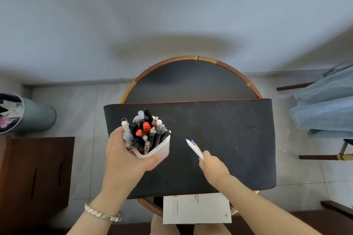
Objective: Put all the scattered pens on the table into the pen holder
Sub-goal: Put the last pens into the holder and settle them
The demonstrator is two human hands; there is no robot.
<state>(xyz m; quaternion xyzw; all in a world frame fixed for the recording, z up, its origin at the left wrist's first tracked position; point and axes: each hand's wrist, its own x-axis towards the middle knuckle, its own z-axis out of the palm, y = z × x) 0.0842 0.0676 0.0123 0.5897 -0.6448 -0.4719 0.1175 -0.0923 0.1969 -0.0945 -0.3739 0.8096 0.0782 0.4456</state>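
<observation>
A white pen holder (162, 149) with a pink base stands at the left of the black mat (219, 129), packed with several black, red and clear pens. My left hand (124, 156) wraps around its near side, gripping it. My right hand (213, 167) is to the right of the holder and grips a white pen (193, 148) with purple and yellow marks, tip pointing up and left toward the holder. No other loose pens show on the mat.
The mat lies over a round table with a woven rim (191, 58). A white sheet of paper (196, 209) pokes out under the mat's near edge. A bin (28, 114) and dark cabinet (34, 173) stand left, a chair with blue cloth (324, 105) right.
</observation>
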